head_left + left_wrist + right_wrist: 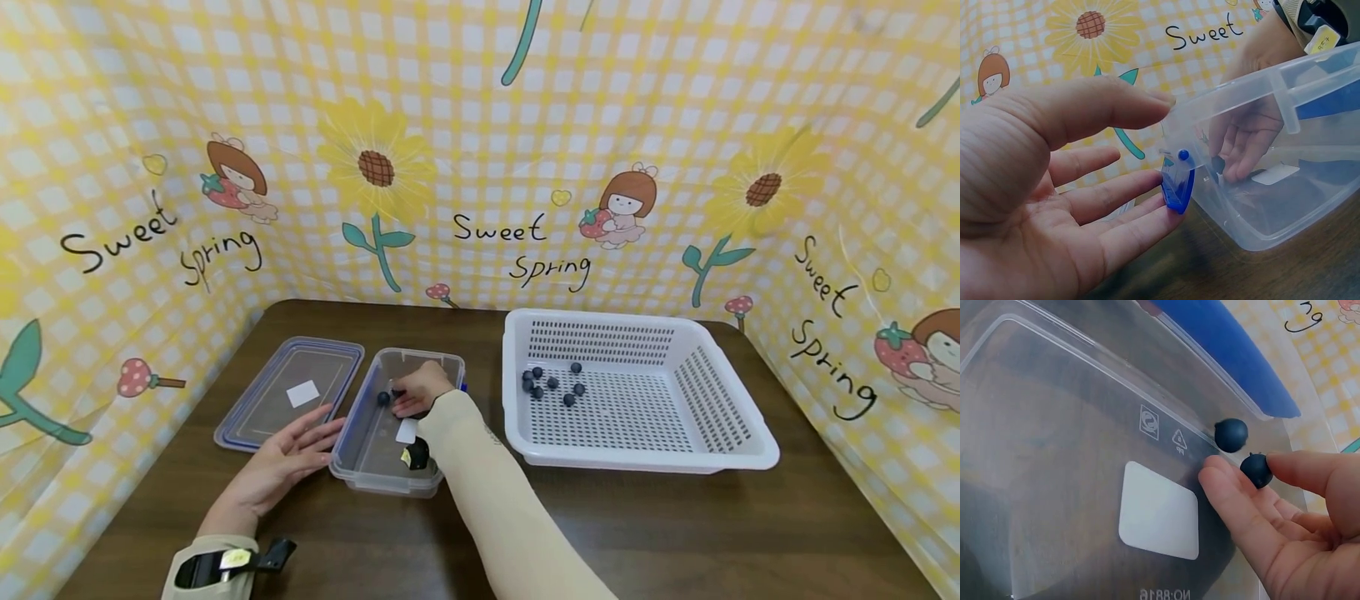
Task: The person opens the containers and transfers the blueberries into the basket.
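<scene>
My right hand (422, 388) reaches down into a clear plastic food container (384, 482). In the right wrist view its thumb and fingers pinch a blueberry (1257, 470). Beside those fingertips, near the container's corner, is a second blueberry (1230, 435). A white square label (1160, 512) shows at the container's bottom. My left hand (283, 463) is at the container's left side, palm turned up and fingers extended. In the left wrist view, its fingertips touch the blue clip (1178, 187) on the container's side.
The container's lid (262, 403), with a blue seal, lies on the dark wooden table (645, 533) to the left. At the right stands a white perforated basket (645, 460) with several blueberries (552, 383) in its left part. Checked cloth (480, 150) surrounds the table's back and sides.
</scene>
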Demonstrator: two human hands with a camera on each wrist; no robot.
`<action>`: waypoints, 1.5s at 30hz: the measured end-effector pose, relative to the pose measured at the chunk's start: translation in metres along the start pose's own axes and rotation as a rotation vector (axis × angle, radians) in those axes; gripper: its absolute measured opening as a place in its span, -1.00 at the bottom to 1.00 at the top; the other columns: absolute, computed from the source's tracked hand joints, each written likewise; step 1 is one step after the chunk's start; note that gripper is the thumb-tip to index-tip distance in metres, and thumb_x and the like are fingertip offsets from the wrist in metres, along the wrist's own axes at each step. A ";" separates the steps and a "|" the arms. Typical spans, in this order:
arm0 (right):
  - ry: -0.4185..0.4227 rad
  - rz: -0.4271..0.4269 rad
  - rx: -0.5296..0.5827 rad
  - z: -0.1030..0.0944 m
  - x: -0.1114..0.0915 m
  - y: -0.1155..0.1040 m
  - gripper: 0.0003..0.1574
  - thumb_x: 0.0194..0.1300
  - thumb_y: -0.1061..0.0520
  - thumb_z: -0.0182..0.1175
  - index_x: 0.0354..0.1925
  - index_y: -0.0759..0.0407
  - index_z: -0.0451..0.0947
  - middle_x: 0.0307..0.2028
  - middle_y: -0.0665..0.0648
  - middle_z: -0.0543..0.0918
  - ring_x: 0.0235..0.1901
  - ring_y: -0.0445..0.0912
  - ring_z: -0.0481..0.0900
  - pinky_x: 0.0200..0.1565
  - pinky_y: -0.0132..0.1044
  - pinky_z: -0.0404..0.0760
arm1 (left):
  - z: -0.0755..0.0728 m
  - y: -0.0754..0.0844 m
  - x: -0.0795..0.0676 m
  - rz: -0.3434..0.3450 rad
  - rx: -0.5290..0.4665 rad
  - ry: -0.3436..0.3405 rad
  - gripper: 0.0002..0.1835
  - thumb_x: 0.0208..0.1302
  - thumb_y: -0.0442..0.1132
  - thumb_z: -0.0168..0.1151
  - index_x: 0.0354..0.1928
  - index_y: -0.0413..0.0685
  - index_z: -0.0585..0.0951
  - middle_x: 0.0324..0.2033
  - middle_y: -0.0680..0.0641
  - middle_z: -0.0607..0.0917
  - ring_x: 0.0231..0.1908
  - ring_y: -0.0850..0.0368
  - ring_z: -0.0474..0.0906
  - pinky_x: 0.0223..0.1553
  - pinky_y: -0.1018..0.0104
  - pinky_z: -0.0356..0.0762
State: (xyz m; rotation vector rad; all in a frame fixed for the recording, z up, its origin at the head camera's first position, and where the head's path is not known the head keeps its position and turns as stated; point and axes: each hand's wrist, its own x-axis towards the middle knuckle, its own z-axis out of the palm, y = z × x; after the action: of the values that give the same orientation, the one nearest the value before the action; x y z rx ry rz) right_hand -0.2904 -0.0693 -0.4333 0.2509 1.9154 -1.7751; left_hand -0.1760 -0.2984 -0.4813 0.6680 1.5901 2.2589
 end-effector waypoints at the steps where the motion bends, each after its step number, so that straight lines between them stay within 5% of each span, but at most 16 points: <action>1: -0.004 -0.004 0.003 -0.001 0.001 0.000 -0.89 0.36 0.36 0.18 -0.30 0.45 0.50 -0.21 0.51 0.68 -0.18 0.21 0.73 -0.12 -0.02 0.68 | 0.000 0.000 0.000 -0.001 0.005 0.005 -0.31 0.37 -0.64 -0.03 0.34 0.28 0.42 0.22 0.10 0.57 0.21 0.24 0.49 0.10 0.34 0.52; 11: -0.096 -0.012 0.021 -0.005 0.004 -0.003 -0.85 0.32 0.38 0.17 -0.25 0.55 0.57 -0.19 0.54 0.67 -0.59 -0.01 0.65 -0.15 -0.07 0.70 | -0.002 0.001 -0.003 -0.004 -0.007 0.000 -0.31 0.38 -0.64 -0.03 0.39 0.20 0.37 0.23 0.09 0.56 0.22 0.23 0.48 0.12 0.34 0.51; 16: -0.129 -0.038 -0.006 -0.008 0.000 -0.014 -0.86 0.31 0.39 0.18 -0.29 0.54 0.58 -0.28 0.49 0.70 -0.56 0.00 0.68 -0.20 -0.12 0.71 | -0.001 0.000 -0.002 -0.007 -0.002 -0.001 -0.31 0.37 -0.64 -0.03 0.35 0.27 0.40 0.23 0.09 0.56 0.22 0.24 0.48 0.11 0.34 0.51; 26: -0.178 -0.098 -0.051 -0.024 -0.014 -0.045 -0.83 0.31 0.39 0.20 -0.25 0.58 0.62 -0.34 0.48 0.70 -0.55 0.02 0.70 -0.14 -0.05 0.69 | -0.003 -0.001 -0.001 0.001 -0.015 -0.009 -0.30 0.38 -0.65 -0.04 0.47 0.05 0.28 0.24 0.08 0.56 0.23 0.22 0.47 0.12 0.33 0.51; 38: -0.197 -0.131 -0.094 -0.066 -0.019 -0.075 -0.71 0.36 0.36 0.19 -0.05 0.61 0.58 -0.47 0.33 0.71 -0.54 0.00 0.71 -0.06 -0.03 0.65 | -0.002 -0.002 0.000 -0.008 -0.002 0.004 -0.29 0.37 -0.65 -0.02 0.46 0.09 0.31 0.23 0.09 0.57 0.22 0.23 0.48 0.10 0.34 0.52; 45: -0.232 -0.140 -0.119 -0.093 -0.025 -0.087 -0.82 0.40 0.34 0.14 -0.17 0.52 0.57 -0.47 0.29 0.69 -0.50 0.00 0.70 -0.03 -0.05 0.65 | -0.002 -0.002 0.000 -0.009 0.006 0.002 -0.30 0.38 -0.64 -0.02 0.47 0.08 0.30 0.23 0.10 0.56 0.22 0.24 0.48 0.10 0.34 0.52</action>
State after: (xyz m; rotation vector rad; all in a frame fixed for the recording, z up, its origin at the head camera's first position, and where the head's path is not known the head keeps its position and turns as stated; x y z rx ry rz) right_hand -0.3320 0.0155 -0.3442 -0.1295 1.8996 -1.6863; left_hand -0.1768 -0.2998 -0.4835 0.6594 1.5981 2.2500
